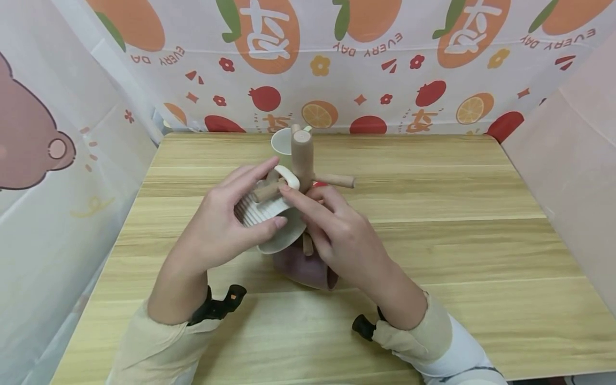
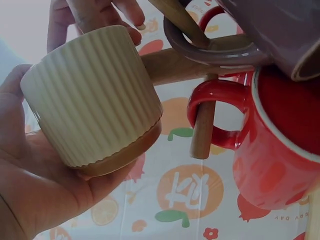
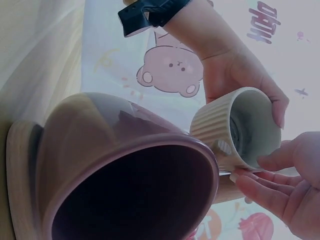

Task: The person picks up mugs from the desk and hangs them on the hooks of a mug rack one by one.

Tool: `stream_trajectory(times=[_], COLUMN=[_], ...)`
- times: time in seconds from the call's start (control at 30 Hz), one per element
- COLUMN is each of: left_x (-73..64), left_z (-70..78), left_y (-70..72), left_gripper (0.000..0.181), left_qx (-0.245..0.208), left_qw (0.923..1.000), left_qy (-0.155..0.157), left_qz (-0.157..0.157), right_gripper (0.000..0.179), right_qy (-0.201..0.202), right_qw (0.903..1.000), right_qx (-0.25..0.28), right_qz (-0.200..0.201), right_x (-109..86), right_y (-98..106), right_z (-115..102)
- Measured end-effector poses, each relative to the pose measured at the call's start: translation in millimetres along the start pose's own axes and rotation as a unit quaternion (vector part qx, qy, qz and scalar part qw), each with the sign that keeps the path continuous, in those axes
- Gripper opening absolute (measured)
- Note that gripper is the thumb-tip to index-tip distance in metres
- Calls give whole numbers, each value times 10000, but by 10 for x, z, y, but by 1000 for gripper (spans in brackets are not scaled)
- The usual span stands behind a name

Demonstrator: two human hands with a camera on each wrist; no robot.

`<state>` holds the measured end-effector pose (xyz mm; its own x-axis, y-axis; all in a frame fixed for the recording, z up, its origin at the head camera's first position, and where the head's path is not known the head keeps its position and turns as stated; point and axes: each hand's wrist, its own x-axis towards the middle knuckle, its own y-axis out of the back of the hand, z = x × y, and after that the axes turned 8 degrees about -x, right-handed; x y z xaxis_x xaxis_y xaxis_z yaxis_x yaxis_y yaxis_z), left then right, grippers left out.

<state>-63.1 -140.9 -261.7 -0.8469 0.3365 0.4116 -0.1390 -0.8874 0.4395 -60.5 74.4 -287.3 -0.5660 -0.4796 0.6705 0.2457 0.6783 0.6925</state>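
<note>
A cream ribbed mug (image 2: 95, 95) with a brown base lies tilted in my left hand (image 1: 212, 224), whose fingers curve round its side. My right hand (image 1: 346, 230) pinches the mug's rim, thumb at the inner edge and fingers outside, as the right wrist view shows. Both hands are at a wooden mug tree (image 1: 303, 160). One of its pegs (image 1: 269, 191) appears to pass through the cream mug's handle (image 1: 289, 176). Below hangs a purple mug (image 1: 300, 267), its handle looped over another peg in the left wrist view.
A red mug (image 2: 270, 145) hangs by its handle on a peg (image 2: 202, 130), mostly hidden in the head view. Behind the post is a pale green mug (image 1: 280, 141). A bare-ended peg (image 1: 337, 181) sticks out right. The wooden table (image 1: 457, 240) meets a patterned cloth (image 1: 361, 69) behind.
</note>
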Motion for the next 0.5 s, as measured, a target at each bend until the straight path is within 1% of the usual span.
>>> stream_trajectory(times=[0.1, 0.23, 0.33, 0.4, 0.5], left_x=[10, 21, 26, 27, 32], left_z=[-7, -8, -19, -30, -50], left_y=[-15, -49, -79, -95, -109], left_gripper=[78, 74, 66, 60, 58], left_qx=[78, 185, 64, -26, -129], left_qw=[9999, 9988, 9978, 9972, 9964], left_qy=[-136, -432, -633, -711, -796], left_qz=[29, 119, 180, 215, 268], right_gripper=[44, 44, 45, 45, 46], right_qy=[-26, -58, -45, -21, -21], right_qw=[10000, 9999, 10000, 10000, 10000], right_qx=[46, 85, 63, 30, 35], right_qz=[-19, 13, 44, 51, 46], right_x=[-7, -21, -21, -19, -15], right_y=[5, 19, 43, 54, 69], right_z=[10, 33, 42, 49, 62])
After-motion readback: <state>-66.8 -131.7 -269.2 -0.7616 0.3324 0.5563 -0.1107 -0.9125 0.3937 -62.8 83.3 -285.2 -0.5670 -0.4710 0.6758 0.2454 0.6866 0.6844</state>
